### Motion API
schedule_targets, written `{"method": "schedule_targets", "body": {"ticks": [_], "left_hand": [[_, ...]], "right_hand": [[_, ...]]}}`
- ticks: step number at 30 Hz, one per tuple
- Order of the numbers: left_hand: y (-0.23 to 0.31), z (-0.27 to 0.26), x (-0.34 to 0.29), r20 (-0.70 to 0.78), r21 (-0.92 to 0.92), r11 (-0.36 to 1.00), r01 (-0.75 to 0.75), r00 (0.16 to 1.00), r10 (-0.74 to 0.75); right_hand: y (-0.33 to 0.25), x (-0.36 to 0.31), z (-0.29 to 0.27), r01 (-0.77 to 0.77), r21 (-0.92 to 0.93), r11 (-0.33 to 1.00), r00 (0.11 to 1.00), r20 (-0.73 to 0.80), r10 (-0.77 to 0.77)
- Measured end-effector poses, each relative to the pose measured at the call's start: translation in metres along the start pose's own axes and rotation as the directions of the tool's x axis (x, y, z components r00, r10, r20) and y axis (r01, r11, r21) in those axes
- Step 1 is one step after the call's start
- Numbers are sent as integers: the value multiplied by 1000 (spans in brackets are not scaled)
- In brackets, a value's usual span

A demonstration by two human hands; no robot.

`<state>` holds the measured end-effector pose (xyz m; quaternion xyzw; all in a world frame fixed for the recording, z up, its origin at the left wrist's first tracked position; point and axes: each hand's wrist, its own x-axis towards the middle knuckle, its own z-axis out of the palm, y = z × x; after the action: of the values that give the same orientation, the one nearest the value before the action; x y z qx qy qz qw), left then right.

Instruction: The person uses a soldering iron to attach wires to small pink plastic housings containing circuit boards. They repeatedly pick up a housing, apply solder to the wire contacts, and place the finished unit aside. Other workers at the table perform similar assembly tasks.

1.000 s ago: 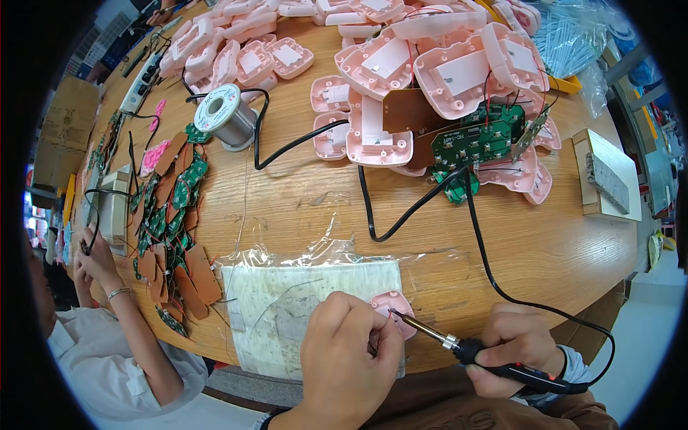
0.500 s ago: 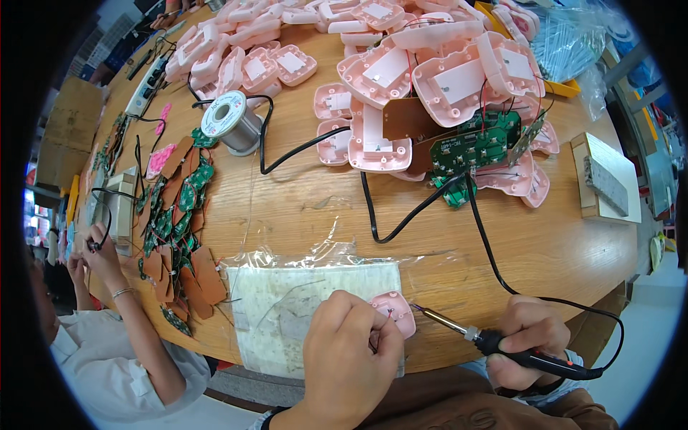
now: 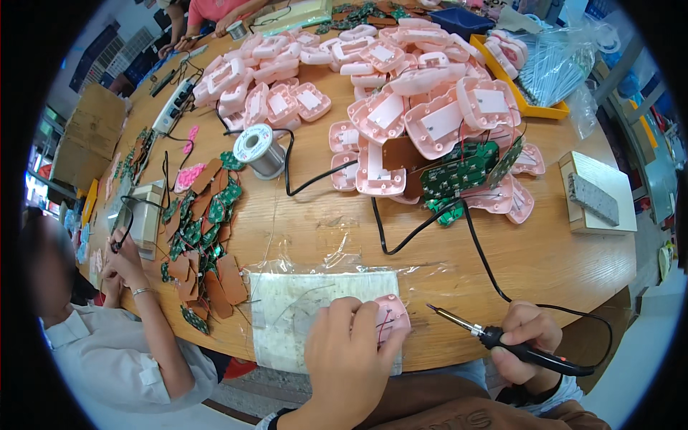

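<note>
Soldering iron (image 3: 494,338) sits gripped in my right hand (image 3: 536,333) at lower right, its tip (image 3: 431,307) near but apart from the pink plastic shell (image 3: 396,313) my left hand (image 3: 347,358) holds at lower centre; a leftward slip could, I judge, burn my left thumb (image 3: 392,345), melt the shell or singe its red wires (image 3: 383,326).
</note>
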<state>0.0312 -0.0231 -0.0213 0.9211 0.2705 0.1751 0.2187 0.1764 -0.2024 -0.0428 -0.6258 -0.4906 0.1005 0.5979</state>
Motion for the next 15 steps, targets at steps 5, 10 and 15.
{"method": "schedule_targets", "body": {"ticks": [5, 10, 15], "left_hand": [[3, -17, 13, 71, 60, 994, -96, 993, 92], [-3, -55, 66, -57, -98, 971, -219, 975, 214], [14, -47, 187, -307, -121, 872, -474, 854, 421]], "right_hand": [[8, -4, 0, 50, 43, 998, 995, -83, -46], [9, -7, -5, 34, 56, 998, 993, -114, -28], [6, -7, -7, 1, 58, 998, 996, -94, 5]]}}
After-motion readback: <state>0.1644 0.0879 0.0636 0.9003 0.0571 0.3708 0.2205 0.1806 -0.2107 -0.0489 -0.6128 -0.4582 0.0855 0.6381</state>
